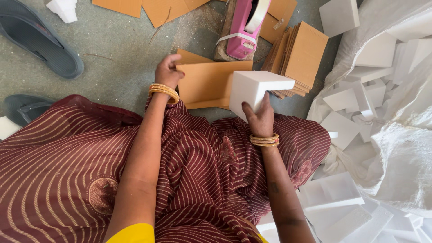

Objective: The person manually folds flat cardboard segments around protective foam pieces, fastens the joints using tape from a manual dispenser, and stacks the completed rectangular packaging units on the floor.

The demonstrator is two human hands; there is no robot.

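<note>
My left hand [167,71] grips the left edge of a flat brown cardboard sheet [204,83] held above my lap. My right hand [259,118] holds a white L-shaped foam block [252,86] against the sheet's right side, fingers wrapped around its lower part. Both wrists carry golden bangles. My lap is covered with maroon striped cloth [198,153].
A pink tape dispenser [243,27] stands on the floor ahead. A stack of cardboard sheets [301,56] leans to its right. Several white foam pieces fill a white sack [387,103] at right. Dark sandals [38,38] lie at upper left.
</note>
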